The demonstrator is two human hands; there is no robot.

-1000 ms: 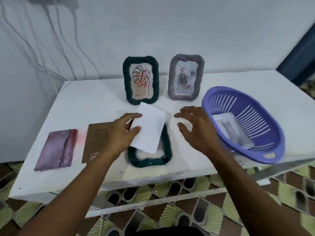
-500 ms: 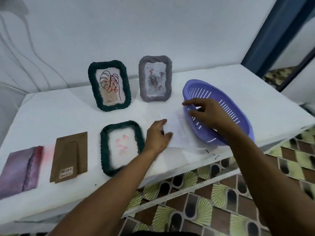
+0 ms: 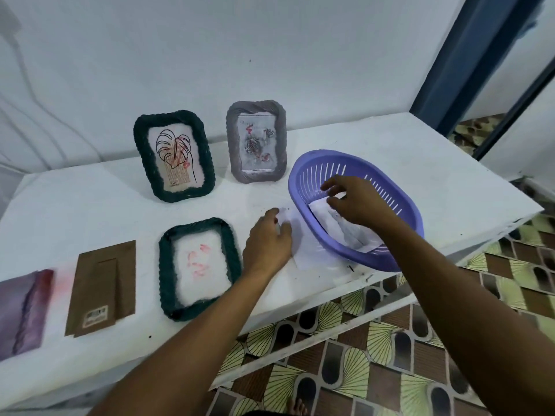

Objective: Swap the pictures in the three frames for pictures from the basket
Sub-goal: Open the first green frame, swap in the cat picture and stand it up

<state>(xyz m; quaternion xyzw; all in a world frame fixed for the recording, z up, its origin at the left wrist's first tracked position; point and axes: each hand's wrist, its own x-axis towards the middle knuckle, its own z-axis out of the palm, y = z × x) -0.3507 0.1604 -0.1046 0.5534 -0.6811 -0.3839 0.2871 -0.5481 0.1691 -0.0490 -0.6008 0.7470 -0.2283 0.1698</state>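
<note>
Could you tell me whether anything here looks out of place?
The near green frame lies flat with its brown backing off beside it, while the far green frame and the grey frame stand upright. A white sheet lies loose on the table under the left hand.

Left hand (image 3: 267, 239) rests on white sheet (image 3: 307, 253) just beside basket (image 3: 342, 249). Right hand (image 3: 359, 203) over basket, fingers spread above pictures (image 3: 341, 227). Flat frame (image 3: 199, 226) near backing board (image 3: 102, 286). Green frame (image 3: 207, 159) and grey frame (image 3: 232, 139) upright by wall.
</note>
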